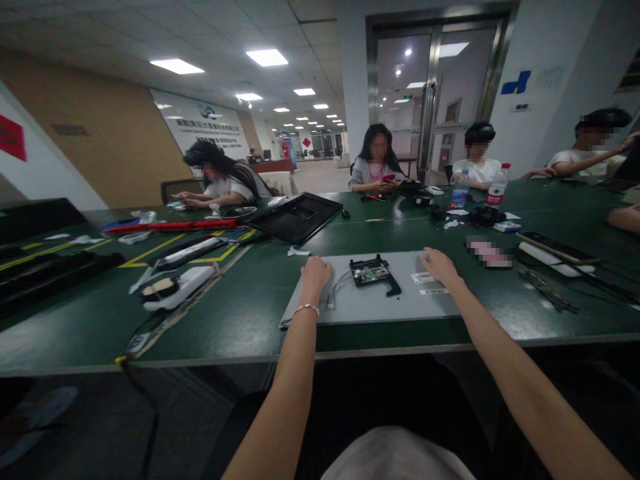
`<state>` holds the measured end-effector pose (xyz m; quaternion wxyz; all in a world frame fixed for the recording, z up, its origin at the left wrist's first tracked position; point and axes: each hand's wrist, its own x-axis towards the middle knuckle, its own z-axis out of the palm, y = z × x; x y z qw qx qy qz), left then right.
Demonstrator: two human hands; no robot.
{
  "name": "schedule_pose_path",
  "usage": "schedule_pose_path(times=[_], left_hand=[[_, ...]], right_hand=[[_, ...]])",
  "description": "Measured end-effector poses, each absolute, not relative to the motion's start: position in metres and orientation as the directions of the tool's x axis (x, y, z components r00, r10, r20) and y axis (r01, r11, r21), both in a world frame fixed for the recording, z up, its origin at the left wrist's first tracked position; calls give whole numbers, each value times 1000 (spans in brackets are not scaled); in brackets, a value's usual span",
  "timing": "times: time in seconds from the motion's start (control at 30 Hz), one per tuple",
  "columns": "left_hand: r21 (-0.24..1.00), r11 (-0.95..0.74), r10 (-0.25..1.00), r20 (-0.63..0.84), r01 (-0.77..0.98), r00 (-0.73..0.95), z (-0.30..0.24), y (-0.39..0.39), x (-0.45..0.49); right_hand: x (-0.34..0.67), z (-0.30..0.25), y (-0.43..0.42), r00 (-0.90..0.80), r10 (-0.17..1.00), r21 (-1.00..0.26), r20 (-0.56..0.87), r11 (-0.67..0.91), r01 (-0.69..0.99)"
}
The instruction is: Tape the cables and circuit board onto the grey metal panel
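Observation:
A flat grey panel (370, 303) lies on the green table (240, 320) in front of me, with a small circuit board in a black bracket (373, 272) near its far edge and thin wires beside it. My left hand (315, 273) rests on the panel's far left corner, fingers curled down onto it. My right hand (439, 263) lies on the far right edge, fingers pressed flat against the panel. A bead bracelet circles my left wrist. White labels (425, 278) sit on the panel near my right hand.
A black monitor shell (299, 217) lies beyond the panel. White and black parts (175, 287) and cables lie to the left, tools and a dark strip (555, 248) to the right. Water bottles (497, 185) stand farther back. Other people sit around the table.

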<state>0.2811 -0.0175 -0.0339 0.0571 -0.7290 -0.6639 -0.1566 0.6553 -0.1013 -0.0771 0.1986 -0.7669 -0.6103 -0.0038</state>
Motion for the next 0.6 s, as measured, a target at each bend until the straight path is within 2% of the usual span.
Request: schedule_pose_path(times=[0.6], left_hand=[[122,-100,952,301,987,59,-36,-12,279]], right_hand=[[658,-85,-97,134,965,-213,224,-86,973]])
